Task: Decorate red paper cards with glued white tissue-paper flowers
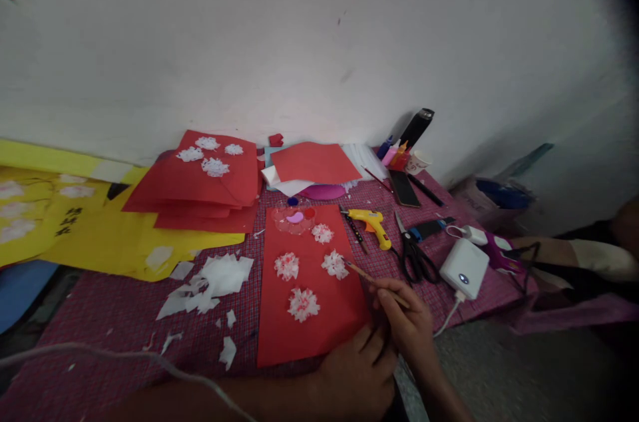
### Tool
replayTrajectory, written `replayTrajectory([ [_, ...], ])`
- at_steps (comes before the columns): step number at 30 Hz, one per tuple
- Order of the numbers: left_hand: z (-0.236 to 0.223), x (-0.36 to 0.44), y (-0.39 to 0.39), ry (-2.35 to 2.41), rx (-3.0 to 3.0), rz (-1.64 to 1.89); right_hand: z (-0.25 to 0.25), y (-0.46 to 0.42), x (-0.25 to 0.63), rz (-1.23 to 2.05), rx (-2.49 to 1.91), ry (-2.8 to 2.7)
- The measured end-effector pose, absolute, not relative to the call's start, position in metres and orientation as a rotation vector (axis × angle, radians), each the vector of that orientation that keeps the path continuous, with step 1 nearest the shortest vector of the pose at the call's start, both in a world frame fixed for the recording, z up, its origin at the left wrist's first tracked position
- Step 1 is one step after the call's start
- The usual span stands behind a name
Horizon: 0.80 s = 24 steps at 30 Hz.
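White wall [299,42], checked worktop [124,315] — brush [364,275] at a white paper flower [334,265].

The right hand [403,315] pinches the brush, its tip by the rightmost of four pink-dabbed flowers on a red sheet [312,347]; the left hand [357,372] rests at the sheet's lower right corner, fingers bent — whether gripping anything, I cannot tell. Palette [279,223] at the sheet's top, glue gun [369,217] to its right.
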<state>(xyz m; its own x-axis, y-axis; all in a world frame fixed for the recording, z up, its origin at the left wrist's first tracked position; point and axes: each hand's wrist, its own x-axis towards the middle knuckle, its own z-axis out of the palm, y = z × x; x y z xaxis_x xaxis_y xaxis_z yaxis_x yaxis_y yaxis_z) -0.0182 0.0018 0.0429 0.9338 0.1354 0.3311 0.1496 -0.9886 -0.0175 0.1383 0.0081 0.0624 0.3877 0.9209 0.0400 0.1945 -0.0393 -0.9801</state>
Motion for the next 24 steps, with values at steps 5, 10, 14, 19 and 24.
replayTrajectory([
  [5, 0.041, -0.018, 0.002, -0.224, -3.054, -0.532, 0.058, 0.007, 0.140, 0.830, -1.525, -1.053],
  [10, 0.040, -0.019, 0.002, -0.211, -3.046, -0.551, 0.050, 0.001, 0.144, 0.818, -1.499, -1.004],
  [14, 0.042, -0.018, 0.002, -0.218, -3.046, -0.565, 0.048, 0.000, 0.146, 0.815, -1.479, -1.022],
  [19, 0.043, -0.018, 0.001, -0.226, -3.057, -0.544, 0.053, 0.002, 0.145, 0.855, -1.445, -1.095],
  [24, 0.041, -0.017, 0.001, -0.233, -3.058, -0.535, 0.053, 0.002, 0.145, 0.881, -1.471, -1.144],
])
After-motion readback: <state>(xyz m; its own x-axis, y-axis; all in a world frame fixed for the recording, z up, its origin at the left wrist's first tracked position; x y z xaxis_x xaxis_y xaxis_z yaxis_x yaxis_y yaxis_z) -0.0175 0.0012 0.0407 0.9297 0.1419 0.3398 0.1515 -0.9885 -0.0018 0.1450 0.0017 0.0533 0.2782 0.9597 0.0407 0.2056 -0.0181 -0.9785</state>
